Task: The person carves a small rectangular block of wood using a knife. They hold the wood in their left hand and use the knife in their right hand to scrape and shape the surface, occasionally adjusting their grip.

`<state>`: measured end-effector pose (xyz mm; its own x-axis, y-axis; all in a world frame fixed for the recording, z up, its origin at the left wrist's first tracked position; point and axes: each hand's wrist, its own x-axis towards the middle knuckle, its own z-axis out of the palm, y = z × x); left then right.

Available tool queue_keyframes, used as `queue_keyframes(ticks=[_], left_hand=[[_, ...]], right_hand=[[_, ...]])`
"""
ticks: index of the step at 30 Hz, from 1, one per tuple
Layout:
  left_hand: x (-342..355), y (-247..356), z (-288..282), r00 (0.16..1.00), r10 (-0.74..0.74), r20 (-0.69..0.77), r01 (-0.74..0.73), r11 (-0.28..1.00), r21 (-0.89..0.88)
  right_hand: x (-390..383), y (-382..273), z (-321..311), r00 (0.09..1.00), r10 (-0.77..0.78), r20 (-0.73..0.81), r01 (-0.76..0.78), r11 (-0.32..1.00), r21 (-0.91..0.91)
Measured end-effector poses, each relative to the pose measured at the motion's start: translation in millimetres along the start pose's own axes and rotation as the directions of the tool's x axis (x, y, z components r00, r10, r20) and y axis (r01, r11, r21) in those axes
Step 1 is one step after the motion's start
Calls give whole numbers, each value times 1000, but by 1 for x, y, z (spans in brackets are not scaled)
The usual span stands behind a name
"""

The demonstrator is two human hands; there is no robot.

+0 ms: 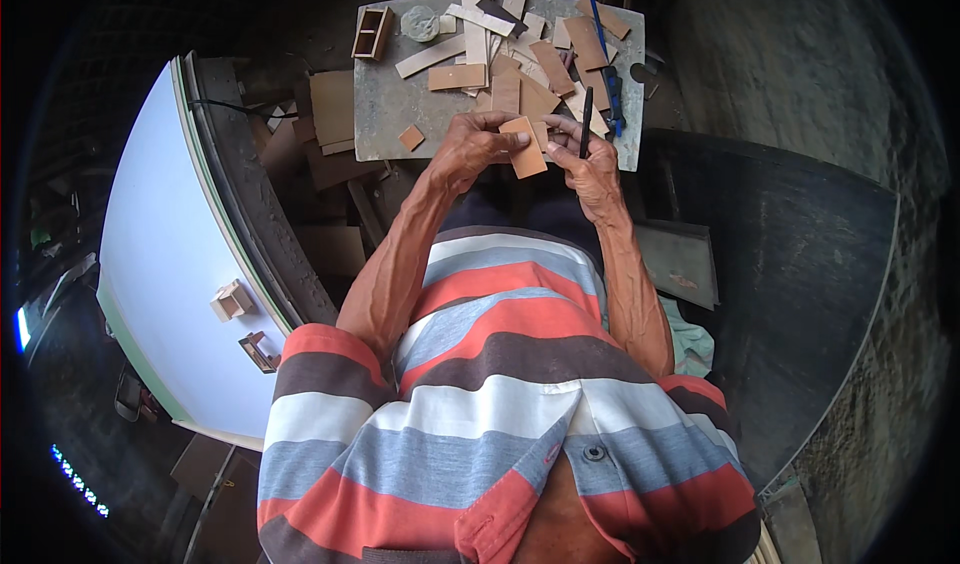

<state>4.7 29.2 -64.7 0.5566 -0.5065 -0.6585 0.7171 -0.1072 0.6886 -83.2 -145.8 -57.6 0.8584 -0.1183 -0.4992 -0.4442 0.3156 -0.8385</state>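
Note:
My left hand (468,150) pinches a small rectangular piece of thin wood (528,156) between thumb and fingers, above the near edge of the table. Close beside it, my right hand (594,176) is closed on a slim black pen-like tool (587,114) that points up and away from me. A second small wood piece (541,131) shows behind the first, near my right fingertips; which hand bears it I cannot tell. On the tabletop left of my hands lies a small square of wood (411,138).
The worn table (385,99) carries a heap of thin wood strips (500,84), a small divided wooden box (372,34), a clear crumpled bag (420,24) and a blue tool (614,99). At left, a white board (170,244) bears two small wooden frames (232,301). A dark panel (790,264) stands right.

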Motion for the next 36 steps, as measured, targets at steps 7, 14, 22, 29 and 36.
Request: queue_keyframes(ticks=[7,14,22,29,36], left_hand=[[-1,0,3,1000,-16,-16,17,1000,13],[-1,0,7,1000,-19,-21,20,1000,20],[-1,-1,7,1000,-23,4,23,999,24],[1,-4,7,1000,-6,26,5,999,33],[2,-3,7,1000,-17,20,15,998,55]], right_hand=[[-1,1,-3,1000,23,-8,-23,1000,-20],[-1,6,-4,999,27,-37,-26,1000,9],[0,10,-14,996,92,-2,-92,995,46],[2,11,-12,999,12,-52,-15,999,-45],[4,13,-16,999,-1,-52,-3,998,-60]])
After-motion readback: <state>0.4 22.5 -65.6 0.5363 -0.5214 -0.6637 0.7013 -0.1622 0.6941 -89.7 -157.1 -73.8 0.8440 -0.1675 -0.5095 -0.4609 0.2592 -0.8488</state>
